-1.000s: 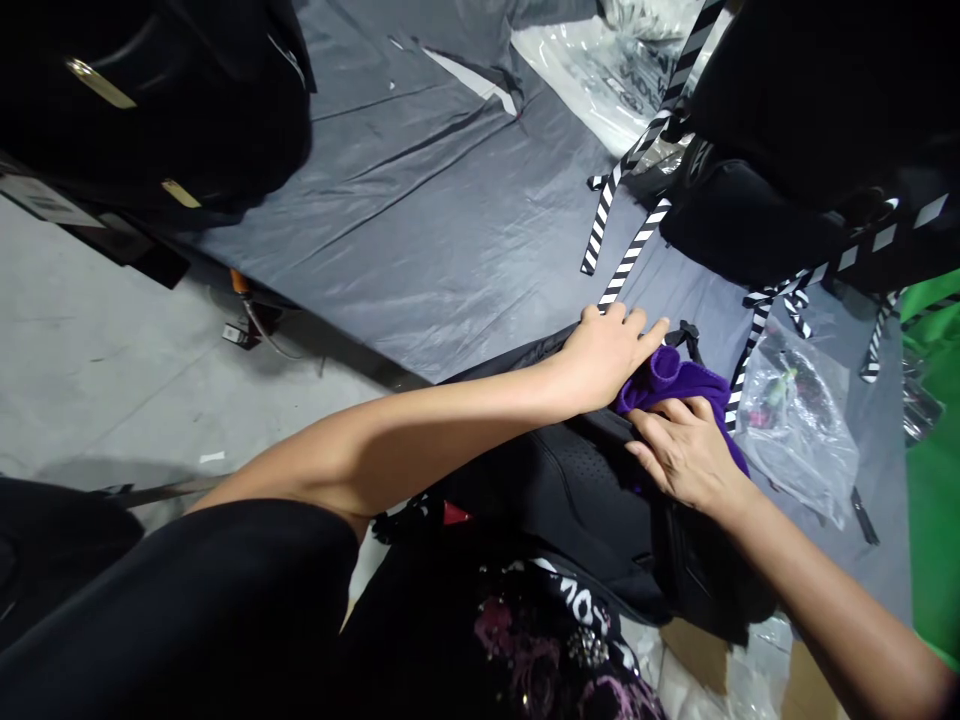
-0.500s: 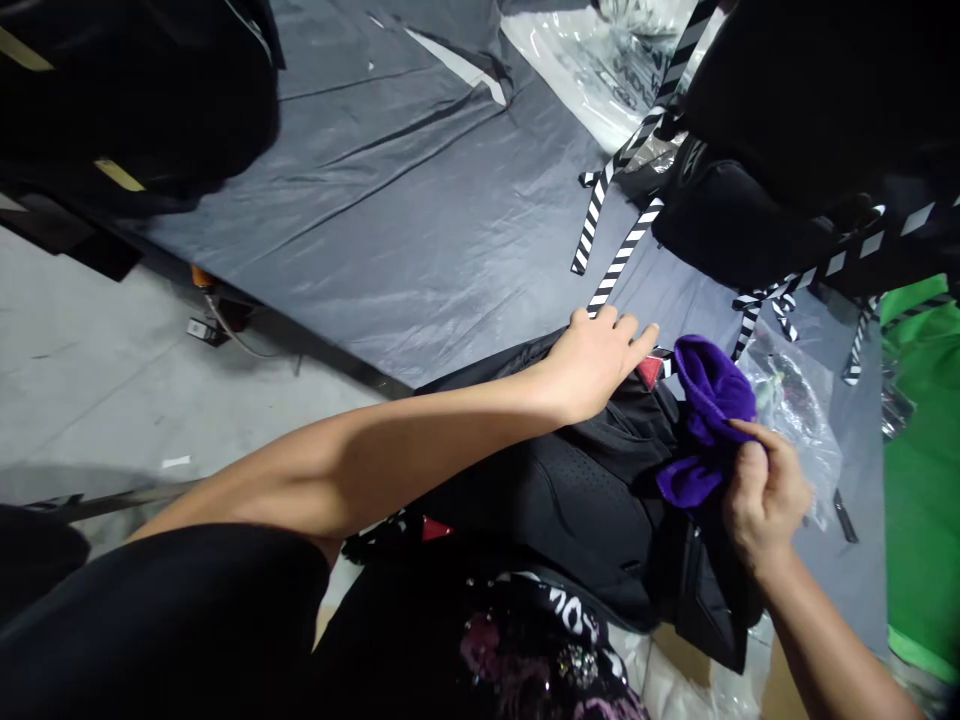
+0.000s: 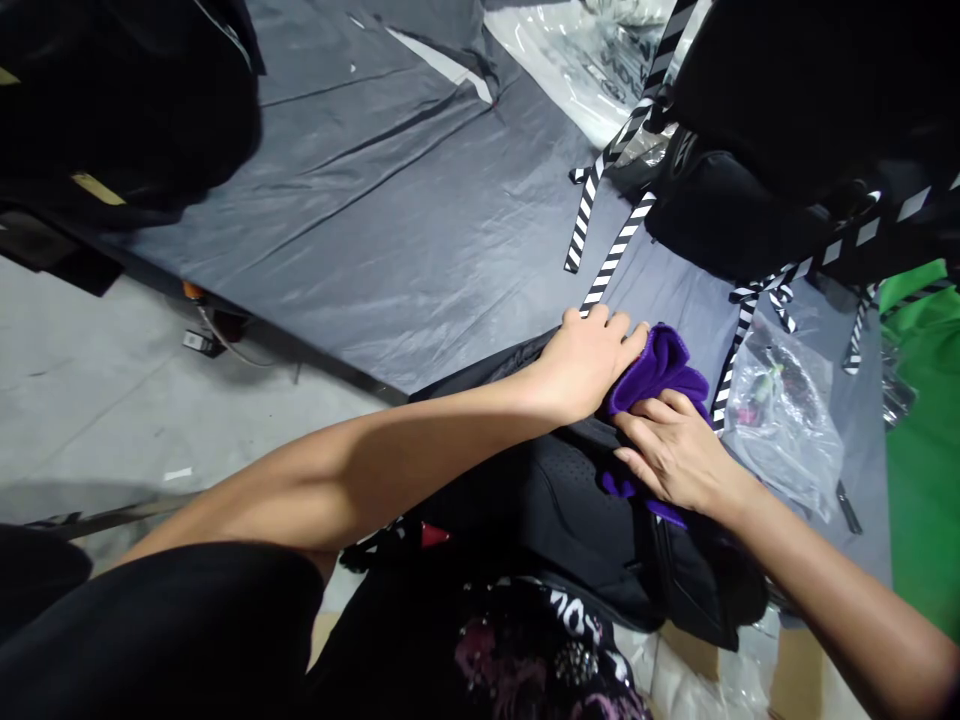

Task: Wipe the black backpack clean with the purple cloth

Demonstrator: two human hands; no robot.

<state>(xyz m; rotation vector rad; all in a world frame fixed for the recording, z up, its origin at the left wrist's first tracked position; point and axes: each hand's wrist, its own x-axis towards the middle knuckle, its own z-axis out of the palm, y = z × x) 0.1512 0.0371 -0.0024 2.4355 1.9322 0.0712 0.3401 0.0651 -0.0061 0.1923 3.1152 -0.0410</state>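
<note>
A black backpack [image 3: 577,510] lies at the near edge of the grey-covered table, against my body. My left hand [image 3: 589,360] grips its upper edge, fingers curled over the black fabric beside a black-and-white striped strap [image 3: 619,250]. Bunched in my right hand [image 3: 671,445] is a purple cloth [image 3: 660,365], pressed on the backpack just right of my left hand. Part of the cloth shows below my right fingers. A red triangular patch [image 3: 435,535] shows on the backpack's lower left.
Large black bags stand at the upper right [image 3: 780,110] and upper left [image 3: 120,100]. Clear plastic packaging [image 3: 611,65] lies at the top, and a clear bag [image 3: 784,410] at the right. Green fabric [image 3: 922,450] is at the far right. Concrete floor shows left of the table edge.
My right hand has moved left with the purple cloth, from beside the backpack's edge onto it, close to my left hand. My left hand keeps its place on the backpack.
</note>
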